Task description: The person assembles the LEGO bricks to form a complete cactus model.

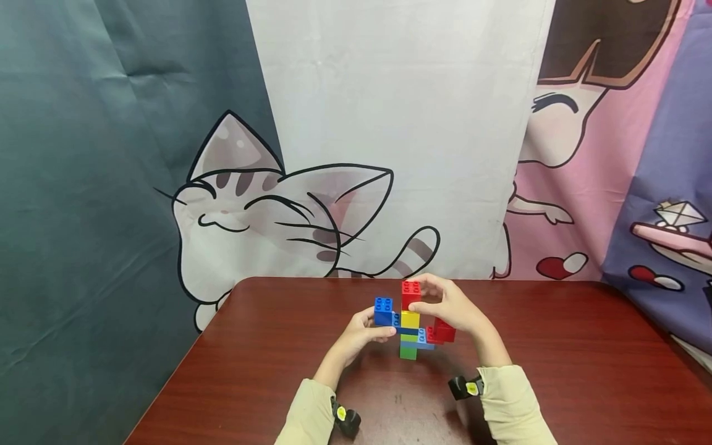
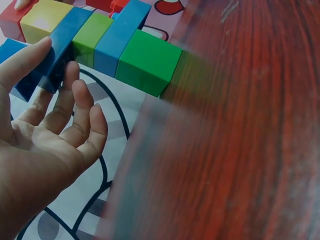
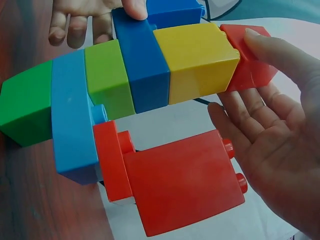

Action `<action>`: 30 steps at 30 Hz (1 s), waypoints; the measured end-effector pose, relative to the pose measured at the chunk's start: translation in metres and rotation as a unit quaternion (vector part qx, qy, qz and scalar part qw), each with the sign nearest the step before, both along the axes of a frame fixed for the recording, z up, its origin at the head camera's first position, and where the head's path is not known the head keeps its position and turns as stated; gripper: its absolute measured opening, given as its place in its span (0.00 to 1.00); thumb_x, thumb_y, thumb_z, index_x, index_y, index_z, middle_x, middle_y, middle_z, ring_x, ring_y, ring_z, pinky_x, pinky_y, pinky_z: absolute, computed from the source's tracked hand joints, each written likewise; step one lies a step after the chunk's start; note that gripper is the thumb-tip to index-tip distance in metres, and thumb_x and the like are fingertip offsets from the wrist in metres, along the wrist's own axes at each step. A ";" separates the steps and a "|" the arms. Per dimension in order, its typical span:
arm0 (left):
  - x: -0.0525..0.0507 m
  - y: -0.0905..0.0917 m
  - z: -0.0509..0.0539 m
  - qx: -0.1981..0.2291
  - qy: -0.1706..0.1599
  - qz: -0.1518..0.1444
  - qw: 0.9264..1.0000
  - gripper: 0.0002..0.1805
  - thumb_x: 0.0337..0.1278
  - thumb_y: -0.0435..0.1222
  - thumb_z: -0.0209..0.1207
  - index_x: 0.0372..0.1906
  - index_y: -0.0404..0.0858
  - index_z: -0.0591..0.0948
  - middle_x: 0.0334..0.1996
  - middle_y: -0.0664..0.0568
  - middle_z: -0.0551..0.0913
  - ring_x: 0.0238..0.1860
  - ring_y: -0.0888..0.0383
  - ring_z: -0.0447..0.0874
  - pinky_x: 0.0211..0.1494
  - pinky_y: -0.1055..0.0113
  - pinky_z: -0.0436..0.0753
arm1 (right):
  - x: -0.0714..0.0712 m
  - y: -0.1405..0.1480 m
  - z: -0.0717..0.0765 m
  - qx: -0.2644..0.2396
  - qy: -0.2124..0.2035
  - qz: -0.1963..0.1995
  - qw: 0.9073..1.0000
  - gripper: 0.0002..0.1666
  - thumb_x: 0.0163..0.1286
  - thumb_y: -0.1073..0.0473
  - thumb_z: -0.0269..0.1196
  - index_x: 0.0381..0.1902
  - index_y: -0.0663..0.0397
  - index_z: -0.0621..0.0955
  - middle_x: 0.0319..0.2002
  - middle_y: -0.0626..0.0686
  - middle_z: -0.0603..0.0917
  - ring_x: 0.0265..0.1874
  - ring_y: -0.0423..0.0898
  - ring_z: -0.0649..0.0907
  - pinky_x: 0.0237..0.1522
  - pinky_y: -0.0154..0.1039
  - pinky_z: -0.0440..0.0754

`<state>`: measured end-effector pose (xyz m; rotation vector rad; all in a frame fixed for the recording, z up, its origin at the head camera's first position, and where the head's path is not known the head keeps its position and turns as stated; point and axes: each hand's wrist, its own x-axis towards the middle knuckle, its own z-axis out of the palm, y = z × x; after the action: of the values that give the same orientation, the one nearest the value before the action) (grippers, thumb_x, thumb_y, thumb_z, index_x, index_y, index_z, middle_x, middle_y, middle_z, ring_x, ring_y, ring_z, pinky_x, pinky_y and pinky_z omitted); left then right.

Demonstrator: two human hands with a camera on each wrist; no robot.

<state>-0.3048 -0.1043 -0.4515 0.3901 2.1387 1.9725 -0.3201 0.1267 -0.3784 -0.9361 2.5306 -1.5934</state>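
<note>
A tower of toy building blocks stands upright on the table, with a green block (image 1: pixel 408 353) at its foot. Above it come a light blue block (image 3: pixel 75 115), a lime block (image 3: pixel 109 77), a dark blue block (image 3: pixel 142 65) and a yellow block (image 3: pixel 200 62). My left hand (image 1: pixel 356 339) pinches the dark blue block, which carries a blue block (image 1: pixel 383 314) on its left end. At the top, my right hand (image 1: pixel 449 304) grips a red block (image 1: pixel 411 298) between thumb and fingers; yellow studs show at the seam. Red blocks (image 3: pixel 185 182) sit on the light blue block's right end.
The tower stands on a reddish-brown wooden table (image 1: pixel 250 383), toward its far edge. Behind the table hangs a cloth backdrop (image 1: pixel 400 123) with a cartoon cat. Black camera straps (image 1: pixel 347 421) are worn on both wrists.
</note>
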 end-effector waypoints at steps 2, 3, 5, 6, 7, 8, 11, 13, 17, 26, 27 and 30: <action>0.000 0.001 0.000 0.001 0.001 -0.003 1.000 0.27 0.59 0.40 0.64 0.61 0.34 0.74 0.50 0.41 0.85 0.42 0.57 0.84 0.50 0.65 0.84 | 0.001 0.001 0.000 0.000 0.004 0.001 1.000 0.25 0.62 0.55 0.68 0.56 0.53 0.76 0.44 0.58 0.85 0.43 0.47 0.83 0.42 0.43 0.82; 0.000 0.001 0.000 0.001 0.002 -0.003 1.000 0.27 0.59 0.40 0.64 0.61 0.34 0.74 0.50 0.41 0.85 0.42 0.57 0.84 0.50 0.65 0.84 | 0.001 0.001 0.000 0.001 0.004 0.000 1.000 0.25 0.62 0.55 0.68 0.56 0.52 0.76 0.45 0.58 0.85 0.43 0.47 0.82 0.42 0.42 0.82; 0.000 0.001 -0.001 0.004 0.003 -0.001 1.000 0.26 0.59 0.40 0.64 0.60 0.35 0.74 0.49 0.41 0.85 0.42 0.57 0.84 0.50 0.65 0.84 | 0.002 0.001 0.001 0.004 0.006 0.000 1.000 0.25 0.61 0.55 0.69 0.56 0.51 0.76 0.46 0.57 0.85 0.44 0.47 0.82 0.42 0.42 0.83; 0.000 0.002 -0.001 0.005 0.002 0.000 1.000 0.26 0.58 0.40 0.65 0.60 0.35 0.75 0.49 0.41 0.85 0.41 0.57 0.84 0.49 0.66 0.84 | 0.002 0.000 0.001 0.007 0.006 -0.002 1.000 0.25 0.61 0.55 0.69 0.56 0.50 0.76 0.46 0.56 0.84 0.44 0.47 0.82 0.42 0.42 0.83; 0.000 0.002 -0.001 0.005 0.002 0.001 1.000 0.26 0.58 0.40 0.65 0.60 0.35 0.75 0.49 0.41 0.85 0.41 0.58 0.84 0.49 0.66 0.84 | 0.002 0.000 0.001 0.008 0.006 -0.003 1.000 0.26 0.61 0.55 0.69 0.56 0.49 0.76 0.46 0.56 0.84 0.45 0.47 0.82 0.42 0.42 0.83; 0.000 0.002 -0.001 0.006 0.003 0.001 1.000 0.27 0.58 0.40 0.65 0.60 0.35 0.75 0.49 0.41 0.85 0.41 0.58 0.84 0.49 0.66 0.84 | 0.003 0.000 0.001 0.010 0.006 -0.004 1.000 0.26 0.60 0.55 0.69 0.56 0.49 0.76 0.47 0.56 0.84 0.45 0.48 0.82 0.42 0.42 0.83; 0.001 0.002 -0.002 0.006 0.001 0.002 1.000 0.27 0.58 0.40 0.65 0.61 0.35 0.75 0.50 0.41 0.85 0.40 0.59 0.84 0.49 0.66 0.84 | 0.003 0.000 0.001 0.012 0.001 -0.007 1.000 0.26 0.60 0.54 0.69 0.56 0.48 0.76 0.47 0.55 0.84 0.46 0.49 0.81 0.43 0.41 0.82; 0.001 0.002 -0.002 0.005 0.003 0.002 1.000 0.27 0.58 0.40 0.65 0.61 0.35 0.74 0.50 0.41 0.85 0.40 0.59 0.84 0.49 0.66 0.84 | 0.003 -0.001 0.000 0.008 0.000 -0.008 1.000 0.25 0.61 0.54 0.69 0.56 0.49 0.77 0.47 0.56 0.84 0.46 0.50 0.82 0.43 0.42 0.82; 0.000 0.001 -0.003 0.005 0.003 0.001 1.000 0.26 0.58 0.40 0.65 0.60 0.35 0.75 0.49 0.41 0.85 0.41 0.58 0.84 0.49 0.65 0.84 | 0.002 -0.001 -0.001 -0.001 -0.002 -0.005 1.000 0.24 0.61 0.55 0.69 0.55 0.51 0.77 0.46 0.58 0.85 0.45 0.50 0.83 0.42 0.42 0.82; -0.001 0.002 -0.003 0.010 -0.004 -0.003 1.000 0.27 0.59 0.39 0.65 0.61 0.34 0.74 0.49 0.40 0.85 0.41 0.56 0.85 0.50 0.65 0.85 | -0.001 -0.001 -0.003 0.009 -0.036 -0.030 0.999 0.24 0.58 0.52 0.68 0.50 0.53 0.77 0.45 0.59 0.83 0.44 0.49 0.81 0.41 0.41 0.82; -0.001 0.002 -0.003 0.011 -0.005 -0.002 1.000 0.27 0.58 0.38 0.65 0.61 0.33 0.74 0.49 0.40 0.85 0.41 0.57 0.85 0.50 0.65 0.85 | -0.001 -0.001 -0.003 0.011 -0.033 -0.031 0.999 0.23 0.58 0.52 0.68 0.50 0.53 0.77 0.45 0.59 0.83 0.44 0.49 0.81 0.41 0.41 0.81; -0.002 0.003 -0.004 0.014 -0.007 0.000 1.000 0.28 0.59 0.37 0.64 0.62 0.31 0.72 0.49 0.39 0.85 0.40 0.58 0.85 0.49 0.65 0.85 | -0.001 -0.001 -0.003 0.009 -0.028 -0.035 0.999 0.22 0.58 0.53 0.69 0.49 0.53 0.78 0.44 0.58 0.83 0.44 0.49 0.80 0.42 0.41 0.80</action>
<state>-0.3065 -0.1008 -0.4553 0.3804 2.1049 2.0022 -0.3211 0.1260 -0.3819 -0.7992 2.5620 -1.5883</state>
